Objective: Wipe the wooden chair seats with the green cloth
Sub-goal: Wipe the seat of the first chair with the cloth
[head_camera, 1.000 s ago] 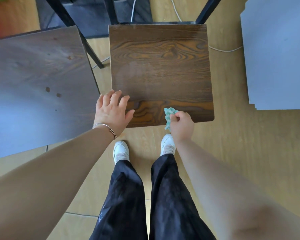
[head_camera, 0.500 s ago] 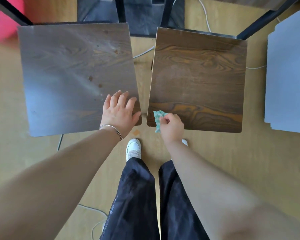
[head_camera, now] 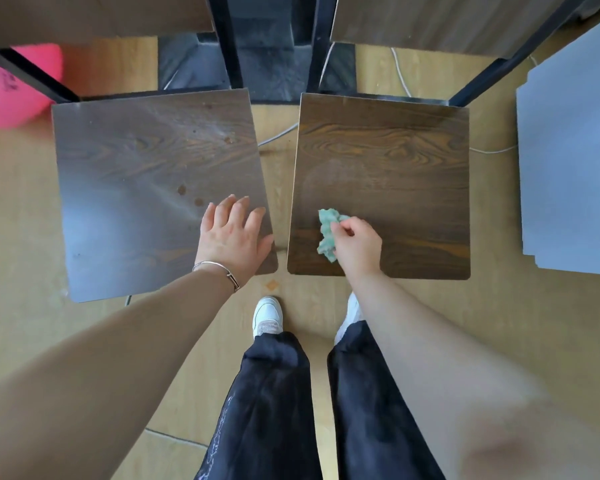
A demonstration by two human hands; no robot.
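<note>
The right hand [head_camera: 357,245] is pinching a crumpled green cloth [head_camera: 328,233] between thumb and curled fingers, so this grip is clenched on the cloth. The cloth is small, pale green and bunched into folds, bulging out just to the left of the knuckles and pressing down on the right chair seat [head_camera: 395,168], near that seat's front left corner.

The left hand [head_camera: 234,233] is lying flat and released, fingers spread, resting on the front right corner of the left chair seat [head_camera: 136,185]; it is grasping nothing. A thin bracelet [head_camera: 219,268] is circling its wrist.

Two wooden seats are showing, side by side with a narrow gap between them. Both are dark brown with bold grain; the left one is carrying a few small round spots [head_camera: 181,189] just beyond the left hand's fingertips and a pale sheen. One cloth is in view.

Black chair legs [head_camera: 227,43] are rising beyond the seats. A pink object [head_camera: 11,88] is sitting far to the left, a grey board [head_camera: 575,161] well to the right. Below the hands, two white shoes [head_camera: 266,315] are standing on the wooden floor [head_camera: 499,323].
</note>
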